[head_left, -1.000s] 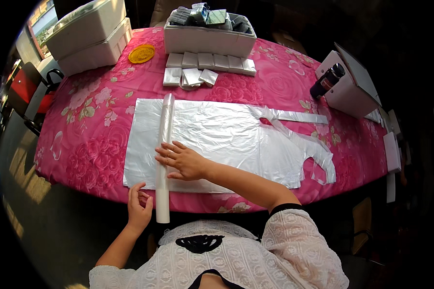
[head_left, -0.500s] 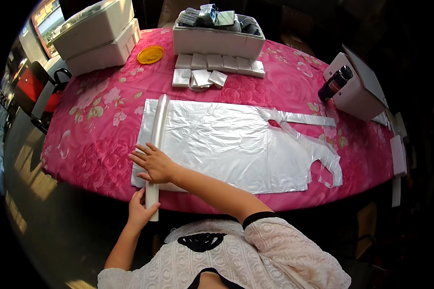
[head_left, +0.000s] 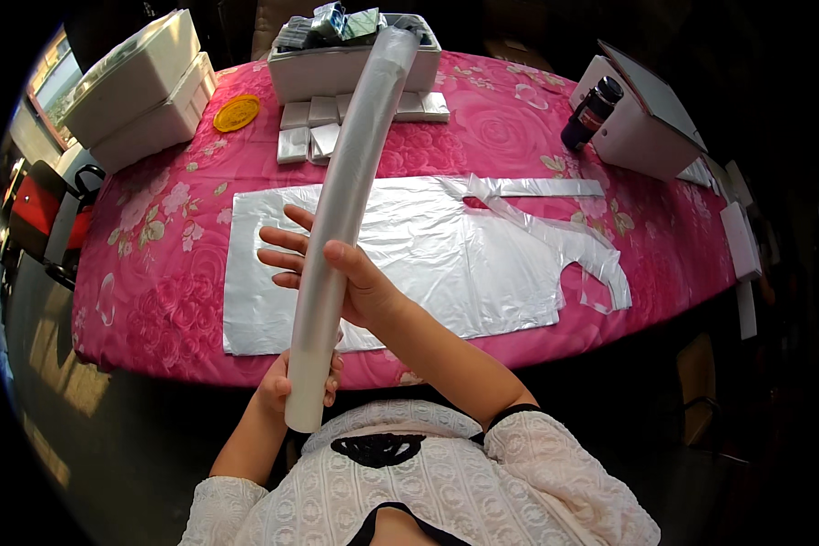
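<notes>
A long roll of clear plastic film (head_left: 353, 182) is raised off the table, its far end leaning up to the right. My left hand (head_left: 275, 386) is wrapped round its lower end. Higher up, my right hand (head_left: 369, 284) has the roll between its thumb in front and its fingers stretched out behind, partly hidden by the film. Beneath the roll, a silvery-white plastic bag with handles (head_left: 446, 264) lies flat on the table, handles to the right; I cannot tell whether it is one or a stack.
The table wears a pink floral cloth (head_left: 155, 273). At the back stand a white foam box (head_left: 300, 77) with packets in it, small white packs (head_left: 293, 144) before it, and a yellow dish (head_left: 237, 114). Stacked foam boxes (head_left: 146, 109) are left; a dark bottle (head_left: 593, 113) and white box (head_left: 637, 136) right.
The roll has been lifted from the left part of the bag and tilted up. My right hand, flat on top of it before, has turned palm up around it; my left hand still has the lower end.
</notes>
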`<move>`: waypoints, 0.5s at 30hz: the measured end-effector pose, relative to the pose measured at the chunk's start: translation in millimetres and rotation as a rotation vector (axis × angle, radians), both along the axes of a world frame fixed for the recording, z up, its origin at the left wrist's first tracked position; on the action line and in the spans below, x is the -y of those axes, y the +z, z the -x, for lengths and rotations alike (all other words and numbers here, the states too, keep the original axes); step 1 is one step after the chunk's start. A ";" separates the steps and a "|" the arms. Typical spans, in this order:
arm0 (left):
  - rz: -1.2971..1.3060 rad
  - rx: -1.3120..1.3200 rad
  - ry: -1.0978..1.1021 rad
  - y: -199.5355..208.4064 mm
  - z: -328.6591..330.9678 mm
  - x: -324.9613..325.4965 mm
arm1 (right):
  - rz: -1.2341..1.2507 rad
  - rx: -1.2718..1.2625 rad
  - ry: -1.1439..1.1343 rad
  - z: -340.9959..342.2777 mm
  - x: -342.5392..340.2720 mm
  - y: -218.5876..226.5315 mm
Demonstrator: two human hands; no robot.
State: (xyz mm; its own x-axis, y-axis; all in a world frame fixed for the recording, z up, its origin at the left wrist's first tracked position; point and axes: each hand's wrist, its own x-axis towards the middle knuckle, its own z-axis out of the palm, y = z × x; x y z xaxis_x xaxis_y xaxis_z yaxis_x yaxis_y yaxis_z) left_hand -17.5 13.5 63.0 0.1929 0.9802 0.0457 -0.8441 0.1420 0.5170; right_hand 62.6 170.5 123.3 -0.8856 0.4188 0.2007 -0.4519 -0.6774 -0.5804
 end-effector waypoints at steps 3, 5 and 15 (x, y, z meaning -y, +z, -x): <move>0.018 0.017 -0.122 18.8 -14.9 -23.8 | -0.078 0.152 -0.125 -29.5 -10.0 17.5; 0.116 -0.253 -0.079 24.2 -20.6 -37.0 | -0.172 0.331 -0.257 -45.5 -19.5 20.0; 0.304 -0.784 0.251 10.5 -64.6 -48.9 | -0.361 0.622 -0.340 -100.2 -27.8 -27.7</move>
